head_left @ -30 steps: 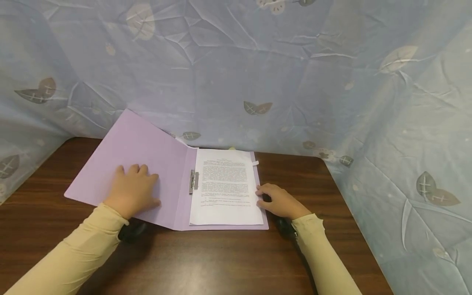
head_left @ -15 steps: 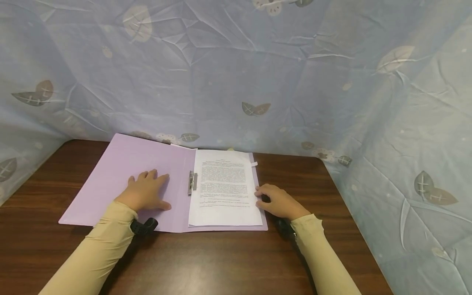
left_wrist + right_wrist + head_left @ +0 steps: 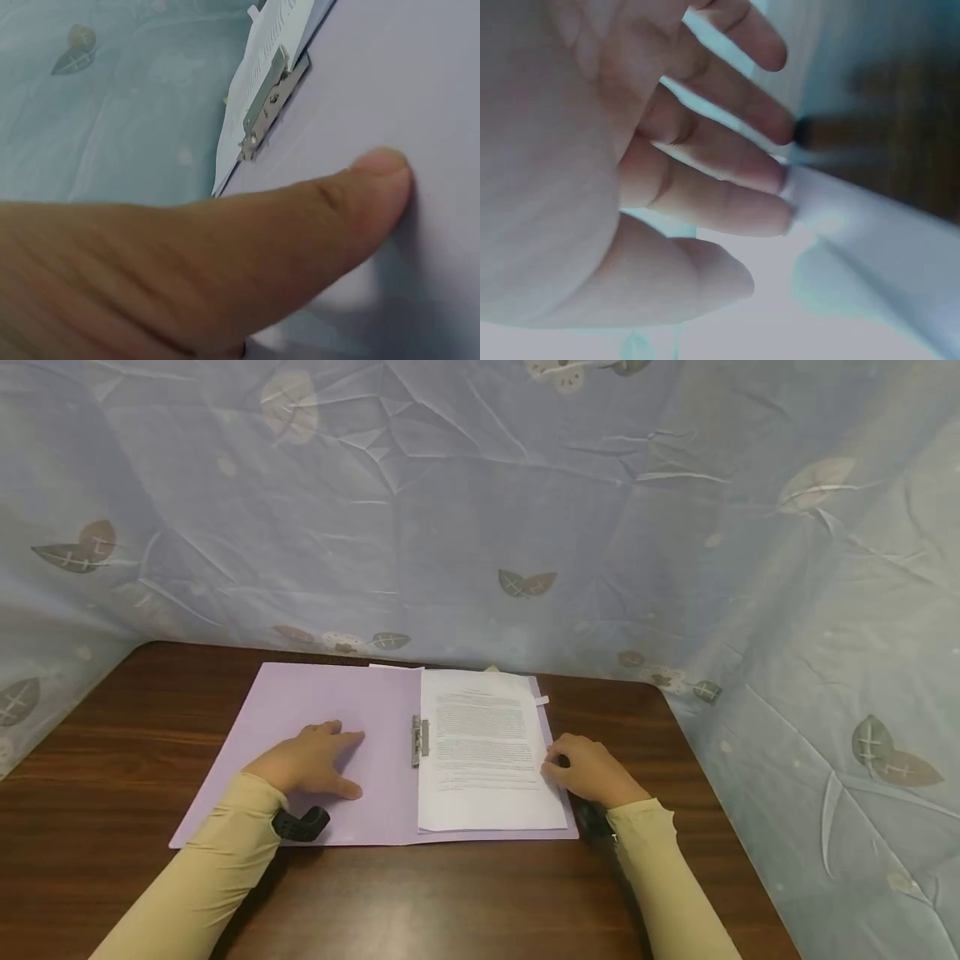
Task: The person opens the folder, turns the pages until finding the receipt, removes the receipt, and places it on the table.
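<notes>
A lilac folder [image 3: 375,810] lies opened out flat on the table, its cover to the left. Printed sheets [image 3: 483,752] rest on its right half beside a metal clip [image 3: 420,741], also seen close up in the left wrist view. My left hand [image 3: 311,764] rests on the cover, fingers spread and thumb [image 3: 360,202] straight out. At the right edge of the folder and sheets is my right hand [image 3: 592,768]. Its fingers [image 3: 727,157] are fairly straight in the right wrist view, fingertips right at the edge, thumb apart.
The dark wood table [image 3: 420,902] extends in front of the folder and to both sides. A pale patterned curtain [image 3: 450,527] hangs behind and along the right. A small white tab [image 3: 542,700] sticks out from the folder's right edge.
The folder's cover has come down from tilted to flat under my left hand. The whole folder has then shifted a little to the right, and both hands with it.
</notes>
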Tool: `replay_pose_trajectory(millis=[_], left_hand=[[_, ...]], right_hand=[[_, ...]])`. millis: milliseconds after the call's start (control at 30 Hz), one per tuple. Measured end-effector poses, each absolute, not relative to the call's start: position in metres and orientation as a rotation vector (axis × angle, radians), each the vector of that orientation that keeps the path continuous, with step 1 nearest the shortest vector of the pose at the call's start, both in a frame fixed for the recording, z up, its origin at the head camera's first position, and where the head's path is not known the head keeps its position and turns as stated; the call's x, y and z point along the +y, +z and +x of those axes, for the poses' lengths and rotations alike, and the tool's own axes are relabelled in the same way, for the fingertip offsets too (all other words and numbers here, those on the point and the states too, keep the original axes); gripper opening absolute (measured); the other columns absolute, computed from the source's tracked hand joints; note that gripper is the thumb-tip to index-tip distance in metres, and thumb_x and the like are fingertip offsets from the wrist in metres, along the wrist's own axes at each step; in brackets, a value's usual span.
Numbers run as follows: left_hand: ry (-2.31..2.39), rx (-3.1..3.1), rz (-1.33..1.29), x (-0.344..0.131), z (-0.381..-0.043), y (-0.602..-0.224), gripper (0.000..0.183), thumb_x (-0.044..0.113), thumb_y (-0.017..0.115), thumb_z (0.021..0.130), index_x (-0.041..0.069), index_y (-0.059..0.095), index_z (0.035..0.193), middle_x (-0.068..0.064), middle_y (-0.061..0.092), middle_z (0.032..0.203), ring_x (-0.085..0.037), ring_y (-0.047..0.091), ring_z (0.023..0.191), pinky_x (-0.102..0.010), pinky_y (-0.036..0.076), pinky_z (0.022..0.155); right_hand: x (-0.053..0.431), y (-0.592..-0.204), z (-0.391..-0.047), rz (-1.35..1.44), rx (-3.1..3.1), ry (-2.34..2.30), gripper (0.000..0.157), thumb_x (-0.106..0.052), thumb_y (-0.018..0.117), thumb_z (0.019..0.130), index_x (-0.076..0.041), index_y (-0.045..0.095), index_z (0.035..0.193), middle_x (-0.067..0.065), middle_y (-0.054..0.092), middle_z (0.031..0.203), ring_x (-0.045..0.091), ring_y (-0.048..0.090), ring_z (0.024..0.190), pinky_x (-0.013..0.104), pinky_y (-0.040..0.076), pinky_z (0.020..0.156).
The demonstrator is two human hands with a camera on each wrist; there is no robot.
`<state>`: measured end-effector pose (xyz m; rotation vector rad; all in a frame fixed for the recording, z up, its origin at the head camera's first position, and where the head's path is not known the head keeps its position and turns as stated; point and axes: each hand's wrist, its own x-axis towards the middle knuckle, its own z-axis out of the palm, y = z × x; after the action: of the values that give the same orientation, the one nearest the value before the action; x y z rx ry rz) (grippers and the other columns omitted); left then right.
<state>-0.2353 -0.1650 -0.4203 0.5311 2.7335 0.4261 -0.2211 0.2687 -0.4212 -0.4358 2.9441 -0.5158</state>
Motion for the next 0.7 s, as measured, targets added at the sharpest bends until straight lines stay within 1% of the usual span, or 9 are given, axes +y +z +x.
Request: replay_pose_trajectory(millis=[67, 167, 267, 333, 433, 500, 600, 667, 700], left_hand=[[0.442, 2.716, 0.552, -0.162, -0.234, -0.420, 0.097, 0.052, 0.086, 0.077, 0.004, 0.048, 0.153, -0.039, 0.033, 0.156, -0.062, 0.030, 0.143, -0.074, 0.031, 0.110], [0.440, 2.715, 0.583, -0.156, -0.232, -0.420, 0.097, 0.050, 0.088, 0.076, 0.004, 0.049, 0.153, -0.038, 0.035, 0.156, -0.062, 0.032, 0.142, -0.073, 0.033, 0.109], [0.428, 2.717, 0.590, -0.152, -0.229, -0.419, 0.096, 0.049, 0.088, 0.076, 0.006, 0.049, 0.152, -0.037, 0.037, 0.155, -0.061, 0.034, 0.140, -0.073, 0.035, 0.108], [0.411, 2.721, 0.592, -0.149, -0.227, -0.418, 0.095, 0.049, 0.088, 0.076, 0.006, 0.051, 0.152, -0.037, 0.039, 0.154, -0.061, 0.036, 0.139, -0.072, 0.037, 0.107], [0.388, 2.735, 0.589, -0.147, -0.224, -0.417, 0.093, 0.049, 0.088, 0.076, 0.007, 0.053, 0.150, -0.036, 0.042, 0.152, -0.060, 0.039, 0.137, -0.072, 0.039, 0.105], [0.376, 2.749, 0.599, -0.145, -0.222, -0.416, 0.092, 0.050, 0.089, 0.075, 0.007, 0.055, 0.149, -0.035, 0.044, 0.151, -0.060, 0.041, 0.136, -0.071, 0.041, 0.104], [0.372, 2.761, 0.608, -0.142, -0.217, -0.415, 0.091, 0.050, 0.089, 0.074, 0.008, 0.057, 0.147, -0.034, 0.047, 0.149, -0.058, 0.043, 0.135, -0.070, 0.042, 0.104], [0.370, 2.760, 0.615, -0.139, -0.214, -0.415, 0.091, 0.050, 0.091, 0.072, 0.008, 0.058, 0.146, -0.032, 0.048, 0.148, -0.057, 0.045, 0.134, -0.070, 0.043, 0.102], [0.370, 2.757, 0.618, -0.138, -0.213, -0.415, 0.091, 0.049, 0.091, 0.071, 0.009, 0.058, 0.146, -0.031, 0.049, 0.148, -0.056, 0.045, 0.134, -0.069, 0.044, 0.102]], right_hand=[[0.272, -0.418, -0.222, -0.425, 2.951, -0.490, 0.009, -0.019, 0.070, 0.096, -0.011, 0.072, 0.093, 0.001, 0.066, 0.091, 0.018, 0.057, 0.081, 0.041, 0.051, 0.077], [0.275, -0.414, -0.226, -0.378, 2.950, -0.434, 0.012, -0.021, 0.069, 0.097, -0.012, 0.072, 0.090, -0.001, 0.064, 0.083, 0.016, 0.054, 0.075, 0.037, 0.048, 0.071], [0.276, -0.411, -0.238, -0.345, 2.954, -0.366, 0.013, -0.024, 0.069, 0.097, -0.013, 0.072, 0.092, -0.001, 0.066, 0.084, 0.016, 0.055, 0.073, 0.037, 0.048, 0.069], [0.275, -0.409, -0.250, -0.347, 2.979, -0.327, 0.014, -0.024, 0.068, 0.097, -0.011, 0.072, 0.094, 0.001, 0.068, 0.087, 0.018, 0.056, 0.075, 0.039, 0.050, 0.071], [0.271, -0.405, -0.275, -0.407, 3.026, -0.336, 0.020, -0.022, 0.066, 0.096, -0.006, 0.073, 0.107, 0.009, 0.070, 0.102, 0.024, 0.063, 0.088, 0.044, 0.054, 0.081], [0.265, -0.402, -0.292, -0.464, 3.038, -0.359, 0.030, -0.022, 0.065, 0.097, -0.002, 0.070, 0.119, 0.015, 0.068, 0.117, 0.030, 0.065, 0.104, 0.049, 0.053, 0.093], [0.255, -0.400, -0.316, -0.561, 2.990, -0.372, 0.046, -0.024, 0.066, 0.098, 0.001, 0.061, 0.137, 0.020, 0.060, 0.139, 0.037, 0.056, 0.129, 0.052, 0.044, 0.110], [0.247, -0.401, -0.329, -0.639, 2.938, -0.320, 0.055, -0.027, 0.065, 0.099, 0.001, 0.054, 0.145, 0.021, 0.053, 0.149, 0.040, 0.046, 0.141, 0.053, 0.036, 0.118], [0.243, -0.401, -0.335, -0.672, 2.908, -0.291, 0.059, -0.028, 0.065, 0.099, 0.001, 0.050, 0.149, 0.021, 0.049, 0.153, 0.040, 0.042, 0.144, 0.053, 0.033, 0.120]])
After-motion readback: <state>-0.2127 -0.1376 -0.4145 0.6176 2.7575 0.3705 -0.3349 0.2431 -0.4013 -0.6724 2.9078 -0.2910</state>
